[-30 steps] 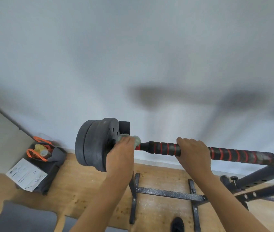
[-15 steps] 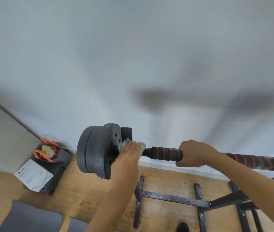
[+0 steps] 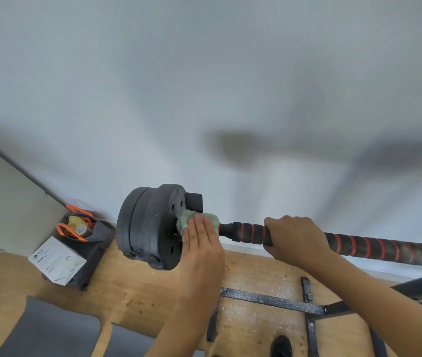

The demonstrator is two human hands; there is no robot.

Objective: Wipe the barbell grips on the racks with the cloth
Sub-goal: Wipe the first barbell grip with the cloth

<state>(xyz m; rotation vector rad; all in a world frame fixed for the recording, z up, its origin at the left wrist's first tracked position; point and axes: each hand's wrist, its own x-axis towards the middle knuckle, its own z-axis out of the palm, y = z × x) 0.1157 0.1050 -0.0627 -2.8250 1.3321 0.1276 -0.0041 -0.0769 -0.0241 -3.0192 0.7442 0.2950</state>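
Note:
A barbell with a black and red striped grip [image 3: 251, 233] runs from the middle to the right edge. Black weight plates [image 3: 150, 228] sit on its left end. A pale green cloth [image 3: 212, 219] is bunched around the bar right beside the plates. My left hand [image 3: 202, 251] presses the cloth against the bar with straight fingers; its thumb is hidden. To the right of the cloth, my right hand [image 3: 295, 238] grips the striped grip from above, fingers curled round it.
The black metal rack frame [image 3: 269, 301] stands on the wooden floor below the bar. A dark bag with orange handles [image 3: 96, 240] and a white box [image 3: 55, 261] lie at the left by the wall. Grey mats [image 3: 50, 331] cover the lower left.
My left hand has slid the cloth slightly right along the bar beside the plates, and its fingers now lie flatter. My right hand keeps its hold on the grip. The view shifted left.

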